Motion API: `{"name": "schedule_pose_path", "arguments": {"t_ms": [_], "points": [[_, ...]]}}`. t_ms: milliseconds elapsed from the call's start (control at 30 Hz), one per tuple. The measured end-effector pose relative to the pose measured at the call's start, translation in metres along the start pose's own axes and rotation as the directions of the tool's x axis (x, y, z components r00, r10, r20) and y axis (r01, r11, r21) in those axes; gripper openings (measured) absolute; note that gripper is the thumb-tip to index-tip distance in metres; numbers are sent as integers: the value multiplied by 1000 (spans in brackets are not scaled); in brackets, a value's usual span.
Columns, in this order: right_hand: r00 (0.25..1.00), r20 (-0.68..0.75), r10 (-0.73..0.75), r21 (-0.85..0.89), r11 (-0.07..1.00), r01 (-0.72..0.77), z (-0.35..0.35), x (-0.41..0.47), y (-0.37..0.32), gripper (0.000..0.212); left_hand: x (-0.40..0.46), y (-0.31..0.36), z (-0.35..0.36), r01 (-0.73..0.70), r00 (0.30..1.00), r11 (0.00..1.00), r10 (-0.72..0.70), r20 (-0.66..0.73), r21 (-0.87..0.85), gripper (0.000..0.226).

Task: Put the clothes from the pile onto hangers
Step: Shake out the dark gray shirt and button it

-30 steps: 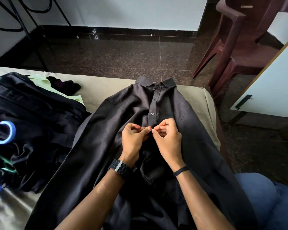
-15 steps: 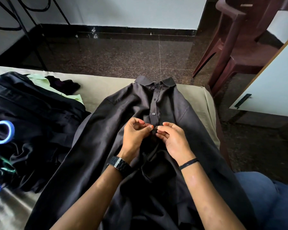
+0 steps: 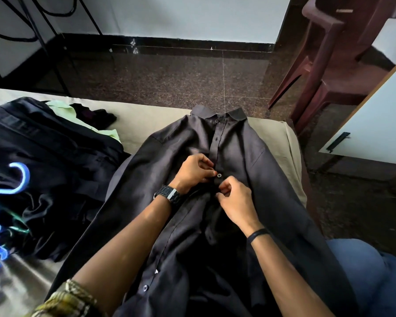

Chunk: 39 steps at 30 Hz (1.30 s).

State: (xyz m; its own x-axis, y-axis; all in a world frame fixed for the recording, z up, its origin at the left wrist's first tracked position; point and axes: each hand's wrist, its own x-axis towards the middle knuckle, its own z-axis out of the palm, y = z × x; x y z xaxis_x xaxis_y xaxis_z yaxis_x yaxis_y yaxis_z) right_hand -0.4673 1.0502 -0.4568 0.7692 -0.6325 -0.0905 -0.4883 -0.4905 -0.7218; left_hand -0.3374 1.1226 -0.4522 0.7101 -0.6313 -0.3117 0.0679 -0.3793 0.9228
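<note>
A dark grey collared shirt [image 3: 249, 161] lies face up on the bed, collar pointing away from me. My left hand [image 3: 192, 172] pinches the button placket at mid-chest, beside a small shiny button [image 3: 219, 175]. My right hand [image 3: 234, 200] pinches the placket edge just below that button. A pile of dark clothes [image 3: 55, 170] sits to the left, with a pale green garment [image 3: 96, 129] under it. Blue plastic hangers [image 3: 0, 202] lie at the far left edge, partly cut off.
The beige bed [image 3: 146, 115] ends at a dark speckled floor [image 3: 181, 76]. A maroon plastic chair [image 3: 334, 65] stands at the right, next to a white cabinet door [image 3: 375, 124]. A black metal frame [image 3: 44, 40] is at the back left. My blue-jeaned knee [image 3: 370, 271] is at lower right.
Both hands have shifted slightly down the placket. The right hand has dropped below the left, and a button now shows between them.
</note>
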Motion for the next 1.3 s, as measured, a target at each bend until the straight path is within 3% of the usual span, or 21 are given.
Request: {"name": "schedule_pose_path", "arguments": {"t_ms": [200, 367, 500, 600, 700, 833, 933, 1033, 1100, 1200, 1300], "points": [[992, 128, -15, -28, 999, 19, -4, -9, 9, 19, -34, -28, -1, -120, 985, 898, 161, -64, 424, 14], [982, 179, -57, -283, 953, 107, -3, -19, 1, 27, -50, -39, -10, -205, 973, 741, 224, 53, 640, 24], [991, 132, -20, -442, 894, 77, 2, -23, 1, 41, -51, -32, -9, -260, 965, 620, 158, 207, 740, 24], [989, 146, 2, -533, 843, 76, 6, -24, 1, 49, -53, -31, -3, -262, 965, 541, 131, 227, 799, 26], [982, 185, 29, -517, 853, 72, 6, -23, -1, 45, -56, -33, 4, -248, 969, 506, 139, 205, 826, 21], [969, 232, 78, -387, 922, 18, -7, -21, 4, 30, -65, -32, 5, -231, 963, 548, 247, 109, 804, 16], [965, 245, 88, -155, 987, -50, -24, -21, 3, 22, -74, -27, 2, -251, 940, 596, 340, 44, 763, 14], [988, 146, 51, -31, 998, -47, -37, -25, -5, 16, -82, -24, -2, -242, 934, 570, 356, 29, 785, 18], [998, 58, 10, 3, 1000, -10, -41, -29, -13, 13, -88, -21, -3, -235, 942, 632, 336, 11, 739, 16], [999, 17, -31, 24, 999, 31, -45, -33, -24, 11, -93, -11, -4, -211, 963, 825, 267, -33, 525, 12], [999, 39, -10, 58, 998, 7, -47, -35, -29, 10, -99, 3, 0, -39, 999, 996, 39, 3, 82, 13]]}}
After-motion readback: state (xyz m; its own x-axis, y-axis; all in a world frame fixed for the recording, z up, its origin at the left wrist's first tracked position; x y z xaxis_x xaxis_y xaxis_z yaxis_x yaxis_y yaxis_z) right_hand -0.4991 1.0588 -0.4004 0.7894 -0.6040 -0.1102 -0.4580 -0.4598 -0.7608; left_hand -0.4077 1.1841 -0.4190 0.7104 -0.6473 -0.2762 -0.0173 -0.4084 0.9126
